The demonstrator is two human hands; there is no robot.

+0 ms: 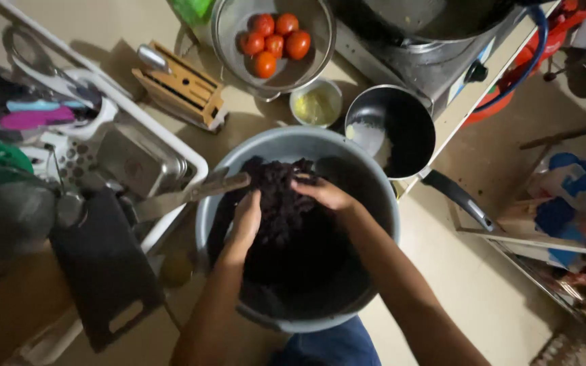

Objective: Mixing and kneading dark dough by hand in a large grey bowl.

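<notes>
Both hands are down in the big grey basin at centre frame. The left hand presses its cupped palm against the side of a dark, crumpled clump, and the right hand curls over the top of it, fingers gripping from the other side. So the clump is held between the two, raised just above the dark mass filling the basin's bottom.

Risk, as I read it: the basin sits close to the counter's near edge, so hard pressing could tip it toward the person. A knife lies with its blade toward the rim, just beside the left wrist; a careless elbow could catch it.

Moving outward: right of the basin, a black pan holds a pale smear of something I can't identify. Above the basin, a small bowl has yellowish contents. At top centre, a metal colander carries five red tomatoes. A wooden knife block lies left of it, and a dish rack crowded with utensils fills the left side.
</notes>
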